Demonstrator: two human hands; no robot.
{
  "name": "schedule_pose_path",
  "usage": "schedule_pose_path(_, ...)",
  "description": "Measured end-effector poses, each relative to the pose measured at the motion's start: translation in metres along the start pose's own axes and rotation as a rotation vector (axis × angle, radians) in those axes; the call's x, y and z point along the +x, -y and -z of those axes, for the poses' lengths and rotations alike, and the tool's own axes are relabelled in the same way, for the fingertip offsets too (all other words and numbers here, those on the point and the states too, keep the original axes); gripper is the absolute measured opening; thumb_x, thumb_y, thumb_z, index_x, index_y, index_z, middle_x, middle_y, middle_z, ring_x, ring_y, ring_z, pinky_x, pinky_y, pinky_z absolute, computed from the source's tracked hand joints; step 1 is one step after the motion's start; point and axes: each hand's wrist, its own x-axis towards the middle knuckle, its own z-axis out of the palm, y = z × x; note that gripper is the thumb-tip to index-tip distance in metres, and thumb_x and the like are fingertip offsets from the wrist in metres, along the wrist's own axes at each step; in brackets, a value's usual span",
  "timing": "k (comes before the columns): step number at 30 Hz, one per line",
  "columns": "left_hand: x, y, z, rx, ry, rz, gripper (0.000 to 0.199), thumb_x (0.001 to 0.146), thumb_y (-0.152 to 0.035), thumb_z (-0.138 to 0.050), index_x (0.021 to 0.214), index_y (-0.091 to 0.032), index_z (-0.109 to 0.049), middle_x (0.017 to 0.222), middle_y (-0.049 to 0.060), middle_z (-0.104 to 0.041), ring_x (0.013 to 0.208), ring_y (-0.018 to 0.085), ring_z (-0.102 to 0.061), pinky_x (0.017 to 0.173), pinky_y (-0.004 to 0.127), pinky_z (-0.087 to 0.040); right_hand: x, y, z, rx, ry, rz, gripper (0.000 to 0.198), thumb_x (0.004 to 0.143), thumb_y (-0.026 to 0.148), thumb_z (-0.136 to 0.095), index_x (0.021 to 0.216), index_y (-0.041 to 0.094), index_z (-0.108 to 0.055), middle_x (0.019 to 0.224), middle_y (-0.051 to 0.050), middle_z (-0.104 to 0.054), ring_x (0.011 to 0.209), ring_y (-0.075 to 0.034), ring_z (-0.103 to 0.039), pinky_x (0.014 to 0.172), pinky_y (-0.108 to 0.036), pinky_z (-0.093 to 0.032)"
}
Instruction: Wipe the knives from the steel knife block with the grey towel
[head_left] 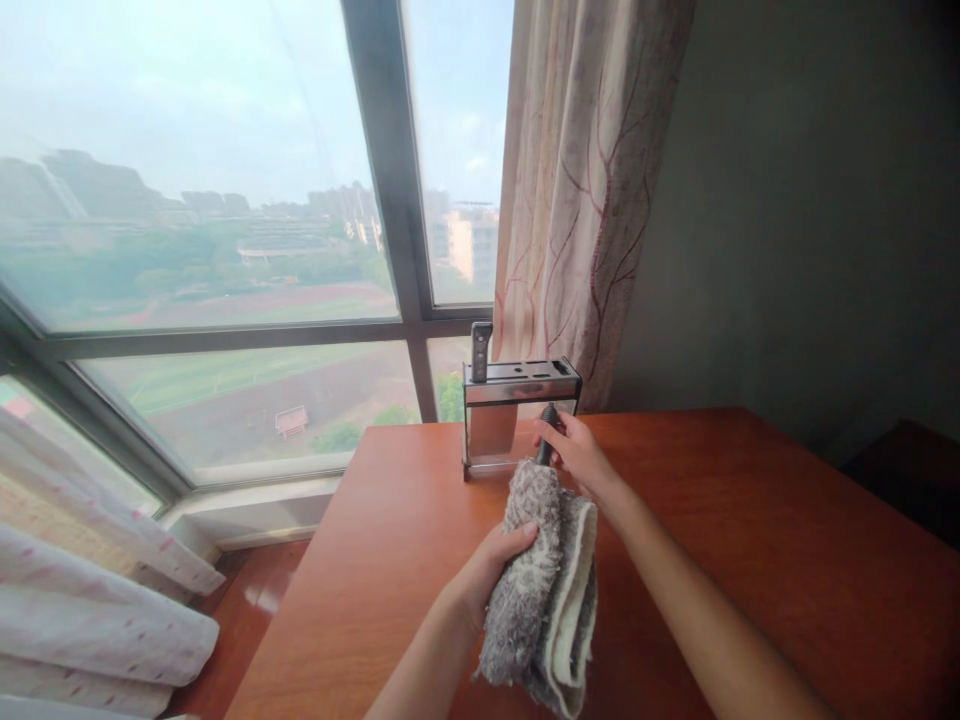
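My left hand [499, 560] is closed around a thick, fluffy grey cloth [517, 610], folded over with its pale underside showing on the right. My right hand [576, 452] grips the black ridged handle [550, 430] of a tool, with thumb and fingers around it. The rest of that tool is hidden inside the cloth. Just beyond my hands a metal knife rack [521, 378] with slots in its top stands upright on the table. One knife [481, 352] sits in the rack's left end, its dark riveted handle sticking up.
The reddish-brown wooden table [337, 570] runs under my hands, its left edge dropping to a wooden floor. Behind it are large windows [225, 335] and a patterned curtain [577, 180]. Another curtain [97, 600] hangs at lower left; a dark wall [787, 230] stands right.
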Motion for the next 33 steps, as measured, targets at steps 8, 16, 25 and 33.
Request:
schedule_pose_path(8, -0.013, 0.000, -0.011, -0.016, 0.013, 0.062, 0.055, 0.073, -0.032, -0.070, 0.122, -0.008, -0.057, 0.090, 0.015, -0.072, 0.086, 0.030, -0.068, 0.084, 0.039, -0.048, -0.011, 0.011, 0.008, 0.050, 0.006, 0.024, 0.033, 0.073, 0.048, -0.067, 0.085, 0.020, -0.055, 0.066, 0.001, -0.063, 0.042, -0.007, -0.040, 0.036, -0.018, -0.022)
schedule_pose_path(16, -0.009, 0.003, 0.002, 0.118, 0.152, 0.207, 0.045, 0.069, -0.024, -0.071, 0.111, -0.008, -0.064, 0.092, 0.014, -0.071, 0.080, 0.023, -0.068, 0.077, 0.030, -0.049, -0.008, 0.027, 0.056, 0.177, -0.223, 0.135, 0.036, 0.072, 0.041, -0.072, 0.100, 0.021, -0.059, 0.068, 0.001, -0.063, 0.046, -0.006, -0.041, 0.037, -0.016, -0.026)
schedule_pose_path(25, -0.006, 0.003, -0.002, 0.124, 0.090, 0.151, 0.043, 0.070, -0.027, -0.073, 0.107, -0.006, -0.064, 0.090, 0.015, -0.071, 0.078, 0.023, -0.068, 0.076, 0.030, -0.049, -0.007, 0.020, 0.056, 0.207, -0.230, 0.097, 0.038, 0.070, 0.046, -0.072, 0.099, 0.024, -0.059, 0.068, 0.004, -0.062, 0.045, -0.006, -0.042, 0.038, -0.017, -0.029)
schedule_pose_path(33, -0.004, 0.005, -0.007, 0.082, -0.026, 0.073, 0.039, 0.071, -0.028, -0.074, 0.103, -0.009, -0.064, 0.089, 0.014, -0.071, 0.071, 0.020, -0.067, 0.071, 0.027, -0.049, -0.003, 0.022, 0.052, 0.202, -0.099, 0.046, 0.037, 0.070, 0.046, -0.071, 0.096, 0.023, -0.060, 0.079, 0.000, -0.067, 0.060, -0.011, -0.055, 0.047, -0.020, -0.039)
